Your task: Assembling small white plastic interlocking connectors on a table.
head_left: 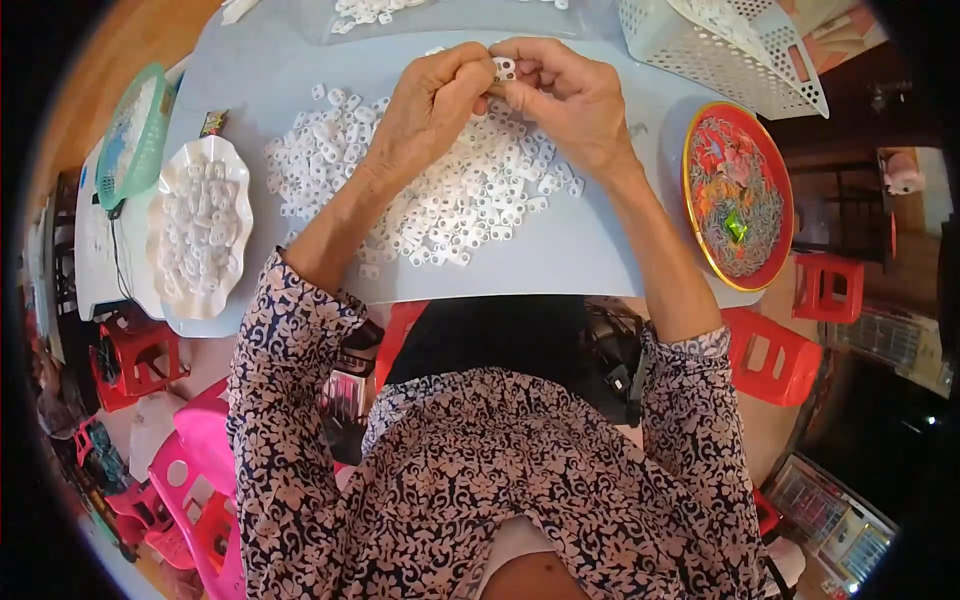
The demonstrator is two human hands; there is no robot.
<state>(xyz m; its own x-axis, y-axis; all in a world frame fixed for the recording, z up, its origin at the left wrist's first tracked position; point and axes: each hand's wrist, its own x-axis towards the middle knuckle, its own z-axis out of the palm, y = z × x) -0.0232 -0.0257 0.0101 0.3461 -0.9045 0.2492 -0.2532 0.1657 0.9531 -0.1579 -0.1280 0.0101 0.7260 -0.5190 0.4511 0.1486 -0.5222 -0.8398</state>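
Above a spread of loose white plastic pieces, my two hands meet at the far middle of the table. Between their fingertips is a small white plastic piece with two dark holes [504, 69]. My left hand [432, 108] is closed, its curled fingers pressed against the piece's left side. From the right, the thumb and forefinger of my right hand [580, 105] pinch the same piece. The loose white pieces [450, 215] lie below and around my wrists, many showing dark round spots. My fingers hide part of the held piece.
Left stands a scalloped white dish [170, 280] of white pieces, near a green basket [150, 140]. At right is a gold-rimmed red tray [697, 225] of thin grey pieces. A perforated white basket [690, 62] and a clear tray [325, 38] sit at the far side.
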